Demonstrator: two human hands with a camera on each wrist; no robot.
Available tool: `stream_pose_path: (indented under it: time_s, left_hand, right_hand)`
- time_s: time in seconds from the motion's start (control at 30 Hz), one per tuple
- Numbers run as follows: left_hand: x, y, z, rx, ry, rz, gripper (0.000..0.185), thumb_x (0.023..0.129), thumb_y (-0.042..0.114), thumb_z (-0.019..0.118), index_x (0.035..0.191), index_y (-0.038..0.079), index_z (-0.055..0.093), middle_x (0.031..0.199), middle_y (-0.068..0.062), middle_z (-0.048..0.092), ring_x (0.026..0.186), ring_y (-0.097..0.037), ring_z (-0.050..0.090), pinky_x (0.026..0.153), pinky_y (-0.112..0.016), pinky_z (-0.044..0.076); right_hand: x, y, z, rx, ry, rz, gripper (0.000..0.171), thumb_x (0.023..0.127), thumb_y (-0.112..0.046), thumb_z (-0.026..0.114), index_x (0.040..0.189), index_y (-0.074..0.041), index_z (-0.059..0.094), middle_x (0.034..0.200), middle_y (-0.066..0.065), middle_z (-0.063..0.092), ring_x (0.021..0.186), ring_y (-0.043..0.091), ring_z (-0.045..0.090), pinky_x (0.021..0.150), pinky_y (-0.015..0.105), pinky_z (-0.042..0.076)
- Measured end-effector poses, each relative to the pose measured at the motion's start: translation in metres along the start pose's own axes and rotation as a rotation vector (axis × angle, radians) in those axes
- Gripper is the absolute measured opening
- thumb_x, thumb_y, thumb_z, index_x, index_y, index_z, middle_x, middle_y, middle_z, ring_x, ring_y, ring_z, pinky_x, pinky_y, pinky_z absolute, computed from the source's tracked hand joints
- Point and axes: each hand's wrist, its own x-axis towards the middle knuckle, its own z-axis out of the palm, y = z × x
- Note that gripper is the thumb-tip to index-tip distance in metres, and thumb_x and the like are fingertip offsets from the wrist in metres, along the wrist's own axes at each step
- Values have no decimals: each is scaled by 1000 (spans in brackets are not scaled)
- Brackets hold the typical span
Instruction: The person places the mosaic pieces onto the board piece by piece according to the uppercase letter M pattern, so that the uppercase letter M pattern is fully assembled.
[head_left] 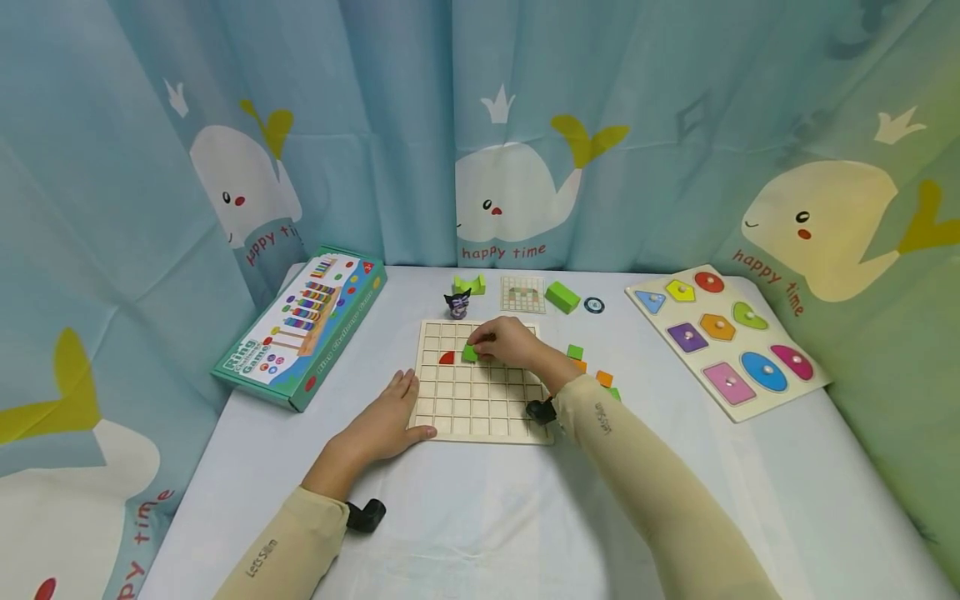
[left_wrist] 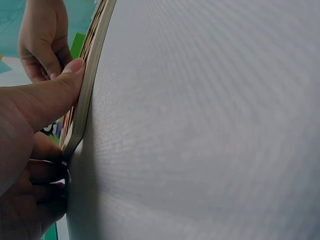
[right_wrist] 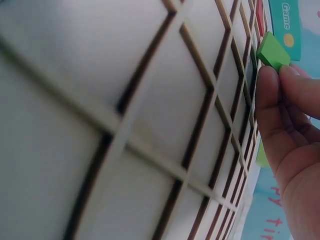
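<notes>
A wooden grid board (head_left: 480, 408) lies in the middle of the white table. A red quarter-circle piece (head_left: 447, 358) sits in a cell near its left edge. My right hand (head_left: 504, 342) pinches a small green square tile (head_left: 470, 353) just right of the red piece, over the grid; the right wrist view shows the green tile (right_wrist: 273, 51) held at my fingertips (right_wrist: 267, 80) above the wooden grid (right_wrist: 150, 125). My left hand (head_left: 390, 421) rests flat at the board's left edge, its thumb (left_wrist: 55, 95) pressed against the board's rim (left_wrist: 85, 95).
Loose green and orange tiles (head_left: 592, 371) lie right of the board. Behind it stand a small dark figure (head_left: 458, 303), green blocks (head_left: 562, 297), a pattern card (head_left: 522, 294) and a round token (head_left: 594, 305). A game box (head_left: 303, 325) lies left, a shape puzzle (head_left: 723, 337) right.
</notes>
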Motion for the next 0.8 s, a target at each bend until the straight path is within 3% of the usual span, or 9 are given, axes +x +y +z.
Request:
stream_pose_path:
  time_s: [0.5, 0.8]
  left_hand:
    - [0, 0, -1, 14, -3, 0, 95, 96, 47, 66, 154, -13, 22, 163, -27, 14, 152, -39, 10, 121, -47, 20]
    - [0, -1, 0, 14, -2, 0, 95, 96, 48, 66, 154, -13, 22, 163, -27, 14, 152, -39, 10, 121, -46, 19]
  right_hand:
    - [11, -8, 9, -129, -40, -11, 15, 99, -9, 65, 108, -8, 76, 97, 0, 73, 87, 12, 65, 80, 29, 54]
    - [13, -12, 15, -270, 6, -46, 11, 97, -9, 67, 99, -8, 78, 101, 3, 74, 98, 19, 66, 89, 35, 53]
